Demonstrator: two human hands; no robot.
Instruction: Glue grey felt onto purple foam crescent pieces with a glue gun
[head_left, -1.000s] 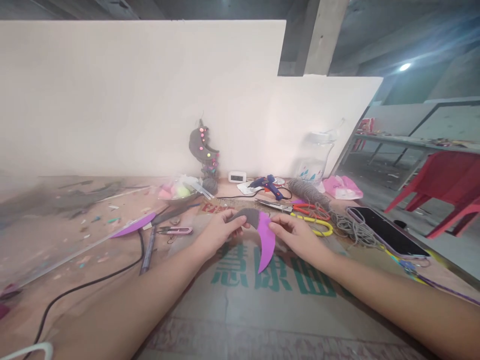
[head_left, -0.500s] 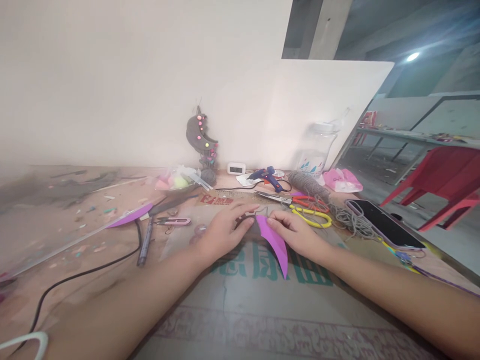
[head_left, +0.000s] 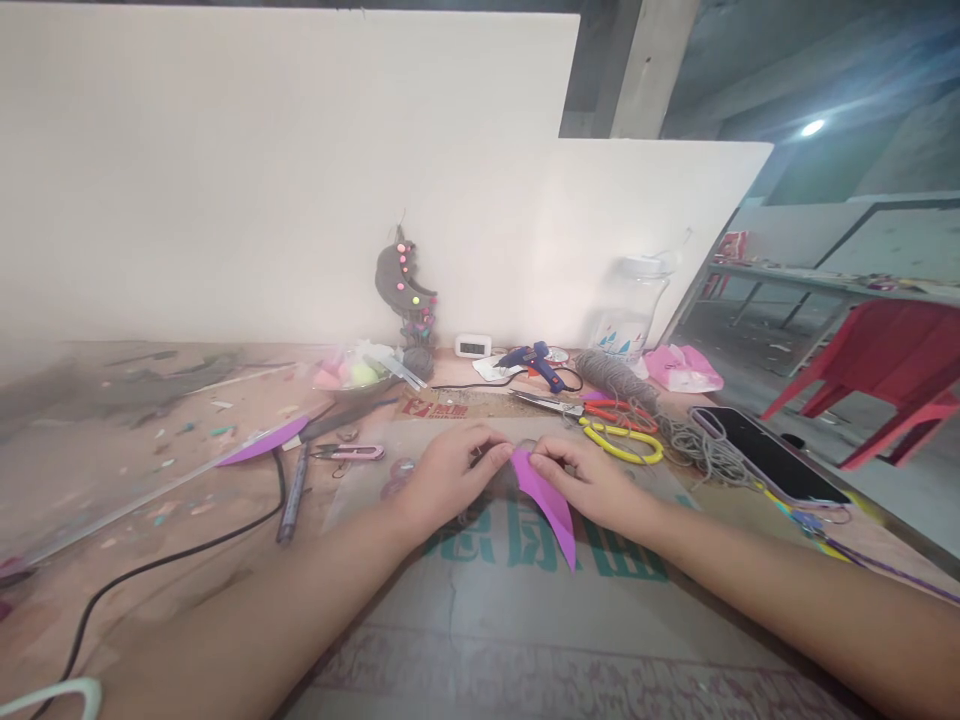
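Two bare hands work over a printed sheet [head_left: 480, 600] on a cluttered table [head_left: 217, 560], where room opens between the forearms toward the near side. A white panel [head_left: 262, 180] bounds the far edge; at right, a phone [head_left: 769, 455] lies near the table's slanting side. Yellow-handled scissors [head_left: 630, 450] sit just beyond the right hand [head_left: 592, 480], and a pair of pink snips [head_left: 349, 452] and a pen [head_left: 293, 495] lie left of the left hand [head_left: 450, 475]. The right thumb and fingers pinch a curved purple piece [head_left: 551, 505] near its upper end, its pointed tip hanging free below, toward the viewer. The left thumb and fingertips draw close together at the piece's upper left edge; whether they grip it cannot be told.
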